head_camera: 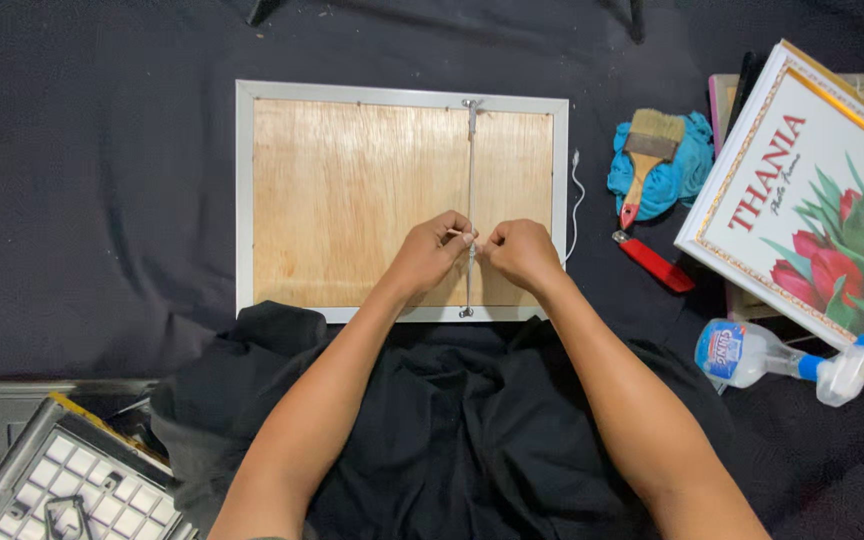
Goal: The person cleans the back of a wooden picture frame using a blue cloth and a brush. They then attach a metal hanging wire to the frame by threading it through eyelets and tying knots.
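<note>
- A black cloth (92, 200) covers the whole work surface, and the person sits at its near edge with dark fabric bunched over the lap.
- In the middle lies a picture frame (402, 95) face down: a pale silver-grey rim around a light plywood back.
- A thin cord (470, 170) runs from a small metal fitting at the far rim straight down to another fitting at the near rim, right of the frame's centre.
- The left hand (434, 250) has its fingers curled and its thumb and forefinger pressed together on the cord, a short pale end poking out of the pinch.
- The right hand (520, 250) mirrors it just to the right, fingertips closed tight on the same cord; the two hands nearly touch over the lower part of the plywood.
- A loose white string (577, 205) trails just outside the frame's right rim.
- Farther right, a paintbrush (647, 150) rests on a blue rag (687, 165), with a red-handled tool (657, 265) nearer.
- At the right edge leans a framed tulip print (812, 200), a clear plastic bottle (752, 352) just below it.
- Near left, a white grid-patterned frame (72, 485).
</note>
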